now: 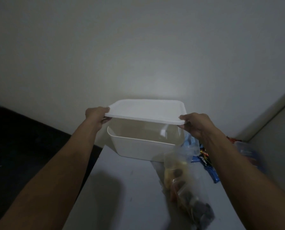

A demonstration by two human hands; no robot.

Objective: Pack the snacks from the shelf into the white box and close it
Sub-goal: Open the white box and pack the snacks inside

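- Left hand is gripping the near-left corner of the white lid, thumb lying on top, fingers curling under the edge.
- Right hand is pinching the near-right corner of the same lid, thumb on top at the rim, fingers tucked beneath.
- Lid is hanging level in the air, held between both hands, apart from and just above the white box; a clear gap is showing between lid and box rim.
- White box is sitting open on the far end of the counter, close to the pale wall; what lies inside it cannot be made out.
- Clear bag of snacks, holding dark round pieces and yellow and red wrappers, is lying on the counter in front of the box, to the right, under the right forearm's line.
- Blue snack packets are lying on the counter to the right of the bag, near the box's right end.
- A blurred blue-and-clear wrapper is resting just beside the box's right wall.
- Dark floor is showing left of the counter.
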